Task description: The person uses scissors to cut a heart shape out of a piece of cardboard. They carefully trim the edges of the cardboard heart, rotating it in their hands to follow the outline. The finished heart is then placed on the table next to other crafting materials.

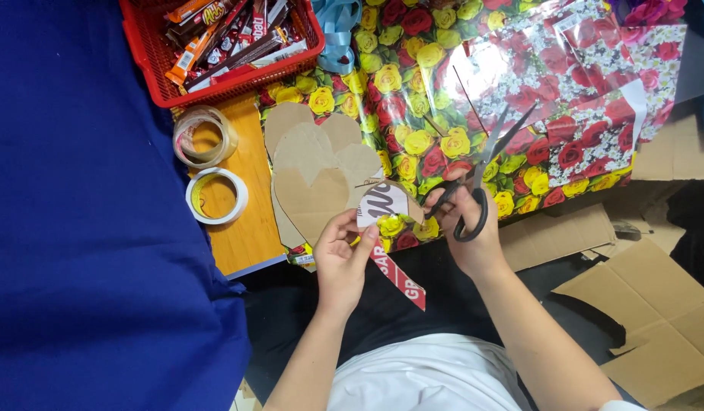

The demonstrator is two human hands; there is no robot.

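Over rose-patterned wrapping paper, left hand fingers pinched a cardboard piece, right hand fingers gripped open scissors beside cardboard hearts.

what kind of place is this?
Likely a home or small-shop craft corner for gift wrapping: floral wrapping paper, cardboard hearts, tape rolls on a wooden board, and scissors in the right hand.

Your left hand pinches a cardboard piece by its lower edge, a rounded cutout whose white face carries a dark squiggle (a red-and-white strip hangs from it toward you). Your right hand grips black-handled scissors, blades parted and pointing away from you, raised over the flowered wrapping paper just beside the cutout's right edge.
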